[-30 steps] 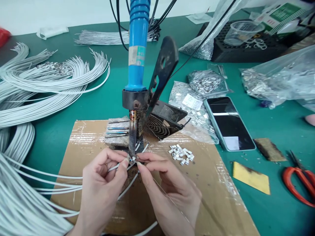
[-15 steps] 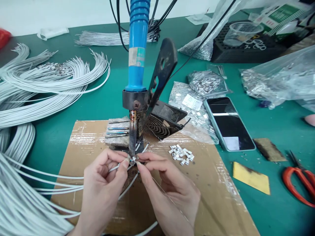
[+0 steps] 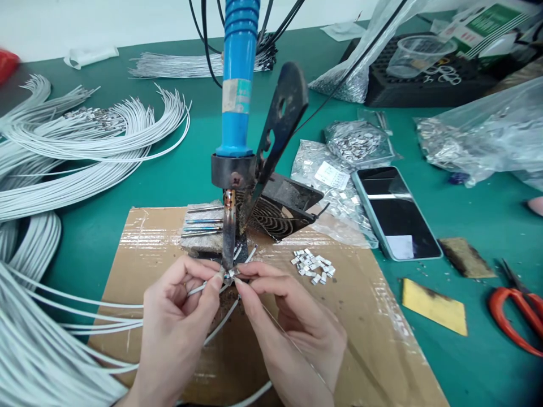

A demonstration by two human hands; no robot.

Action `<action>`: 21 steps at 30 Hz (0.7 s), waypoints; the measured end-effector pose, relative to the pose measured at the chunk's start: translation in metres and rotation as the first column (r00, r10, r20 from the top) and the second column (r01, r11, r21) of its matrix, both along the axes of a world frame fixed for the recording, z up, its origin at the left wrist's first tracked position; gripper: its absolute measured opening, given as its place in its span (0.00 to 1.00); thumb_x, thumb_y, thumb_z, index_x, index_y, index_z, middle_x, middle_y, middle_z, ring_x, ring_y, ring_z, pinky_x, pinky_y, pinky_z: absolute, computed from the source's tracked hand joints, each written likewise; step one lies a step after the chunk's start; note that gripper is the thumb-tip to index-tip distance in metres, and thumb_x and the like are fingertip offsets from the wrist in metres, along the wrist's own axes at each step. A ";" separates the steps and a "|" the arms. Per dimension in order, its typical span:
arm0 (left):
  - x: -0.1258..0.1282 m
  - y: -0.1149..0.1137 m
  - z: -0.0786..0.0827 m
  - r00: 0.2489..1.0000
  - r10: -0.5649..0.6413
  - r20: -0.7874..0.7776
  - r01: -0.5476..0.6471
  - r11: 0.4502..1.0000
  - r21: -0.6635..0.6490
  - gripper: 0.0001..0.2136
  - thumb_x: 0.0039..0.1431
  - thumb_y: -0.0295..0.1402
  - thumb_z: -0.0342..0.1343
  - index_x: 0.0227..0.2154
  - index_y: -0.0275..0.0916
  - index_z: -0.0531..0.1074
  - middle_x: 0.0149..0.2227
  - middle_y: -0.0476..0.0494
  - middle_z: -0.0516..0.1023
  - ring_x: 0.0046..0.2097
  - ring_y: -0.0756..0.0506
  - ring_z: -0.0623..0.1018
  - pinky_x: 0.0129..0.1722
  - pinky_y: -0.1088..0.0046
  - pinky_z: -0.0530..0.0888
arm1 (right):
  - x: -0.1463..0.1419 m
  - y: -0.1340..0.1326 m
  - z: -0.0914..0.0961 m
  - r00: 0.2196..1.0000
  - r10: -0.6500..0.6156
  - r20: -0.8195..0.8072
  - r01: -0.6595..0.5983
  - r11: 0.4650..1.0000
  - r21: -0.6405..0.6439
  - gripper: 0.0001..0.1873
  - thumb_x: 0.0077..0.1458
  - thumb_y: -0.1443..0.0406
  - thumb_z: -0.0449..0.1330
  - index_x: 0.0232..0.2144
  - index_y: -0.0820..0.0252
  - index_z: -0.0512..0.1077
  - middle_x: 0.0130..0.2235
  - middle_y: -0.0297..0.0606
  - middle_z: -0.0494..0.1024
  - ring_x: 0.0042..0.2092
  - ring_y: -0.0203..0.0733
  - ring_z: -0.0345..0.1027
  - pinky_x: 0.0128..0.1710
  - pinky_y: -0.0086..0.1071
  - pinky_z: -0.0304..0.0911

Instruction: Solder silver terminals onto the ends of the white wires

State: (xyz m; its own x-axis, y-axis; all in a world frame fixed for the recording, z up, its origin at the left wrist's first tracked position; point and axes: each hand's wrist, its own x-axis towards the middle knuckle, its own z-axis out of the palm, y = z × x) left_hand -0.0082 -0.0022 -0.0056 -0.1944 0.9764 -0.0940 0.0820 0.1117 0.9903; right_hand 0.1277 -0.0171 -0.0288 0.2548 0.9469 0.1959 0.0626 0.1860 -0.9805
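Observation:
My left hand (image 3: 178,322) pinches the end of a thin white wire (image 3: 199,289) between thumb and forefinger. My right hand (image 3: 292,328) is closed on a fine solder wire (image 3: 292,345) and meets the left at a small metal terminal (image 3: 230,274). Both fingertips sit right under the tip of the blue-handled soldering iron (image 3: 237,85), which stands upright in a black stand (image 3: 275,186). A small heap of silver terminals (image 3: 313,265) lies just right of my hands on the taped cardboard sheet (image 3: 373,328).
Large bundles of white wires (image 3: 63,158) cover the left of the green table. A phone (image 3: 394,212), bags of metal parts (image 3: 356,141), a yellow sponge (image 3: 432,305) and red scissors (image 3: 515,311) lie to the right. A black tray with a plastic cup (image 3: 416,53) stands at the back.

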 end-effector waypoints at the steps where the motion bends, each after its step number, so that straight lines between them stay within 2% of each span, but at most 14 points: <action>1: 0.001 0.000 0.000 1.000 0.006 0.004 -0.006 1.000 -0.001 0.08 0.56 0.21 0.66 0.26 0.41 0.79 0.31 0.51 0.85 0.30 0.53 0.83 0.33 0.87 0.78 | 0.000 0.000 0.000 1.000 -0.001 0.002 0.001 1.000 0.005 0.10 0.61 0.74 0.67 0.32 0.53 0.78 0.41 0.33 0.86 0.44 0.36 0.81 0.45 0.26 0.74; 7: 0.006 0.000 0.000 0.998 0.055 0.003 -0.055 0.998 -0.023 0.08 0.56 0.22 0.65 0.26 0.41 0.78 0.29 0.53 0.84 0.30 0.54 0.82 0.32 0.88 0.77 | 0.000 0.001 -0.002 1.000 0.009 0.019 -0.009 1.000 0.018 0.11 0.61 0.74 0.66 0.32 0.52 0.77 0.41 0.30 0.86 0.44 0.34 0.81 0.45 0.23 0.74; 11: 0.001 0.000 -0.004 0.998 -0.023 -0.058 0.024 1.000 0.016 0.08 0.58 0.22 0.65 0.27 0.41 0.79 0.31 0.52 0.85 0.32 0.53 0.84 0.34 0.87 0.78 | 0.001 -0.001 -0.003 1.000 0.012 0.021 -0.013 1.000 0.014 0.10 0.61 0.74 0.66 0.32 0.52 0.76 0.41 0.30 0.86 0.44 0.34 0.81 0.45 0.23 0.74; 15: 0.002 -0.002 -0.005 0.995 -0.028 -0.095 0.031 0.999 0.033 0.08 0.59 0.22 0.64 0.28 0.42 0.79 0.33 0.50 0.86 0.32 0.52 0.85 0.34 0.86 0.79 | 0.002 -0.001 -0.004 1.000 0.001 0.025 -0.001 1.000 0.005 0.10 0.61 0.73 0.65 0.31 0.53 0.75 0.40 0.32 0.85 0.44 0.35 0.81 0.45 0.24 0.74; 21: 0.012 -0.003 0.003 0.993 0.058 -0.102 -0.054 0.998 0.033 0.08 0.56 0.23 0.65 0.25 0.42 0.78 0.32 0.51 0.85 0.31 0.52 0.85 0.31 0.87 0.79 | 0.002 0.001 -0.002 0.999 0.002 0.035 -0.002 1.000 0.010 0.10 0.61 0.73 0.66 0.31 0.54 0.75 0.38 0.33 0.85 0.43 0.37 0.81 0.43 0.25 0.74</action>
State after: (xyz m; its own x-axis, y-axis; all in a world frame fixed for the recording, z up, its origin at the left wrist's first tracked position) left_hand 0.0040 -0.0053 -0.0022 -0.2559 0.9658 -0.0414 0.1781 0.0892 0.9800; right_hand 0.1295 -0.0162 -0.0311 0.2456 0.9454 0.2142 0.0966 0.1960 -0.9758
